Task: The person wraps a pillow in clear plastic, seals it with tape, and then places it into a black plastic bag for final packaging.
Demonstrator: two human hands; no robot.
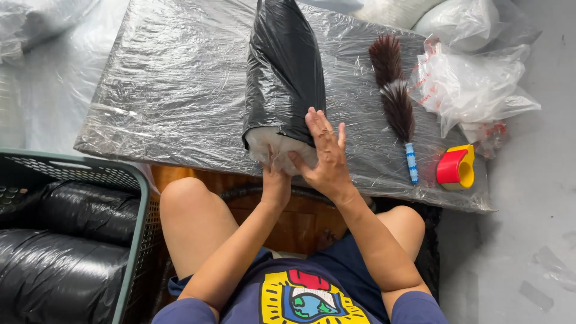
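A long bundle in a black plastic bag (285, 66) lies on the plastic-wrapped table (174, 90), its near end showing a white clear-wrapped roll (270, 149). My right hand (324, 153) lies flat on the bag's near edge, fingers spread over the black plastic. My left hand (275, 180) is under the white end, gripping it from below at the table's front edge.
A feather duster (396, 99) with a blue-white handle lies right of the bag, beside a red and yellow tape dispenser (456, 167). Clear plastic bags (474, 84) pile at the right. A green basket (129, 240) at my left holds black-wrapped bundles (60, 252).
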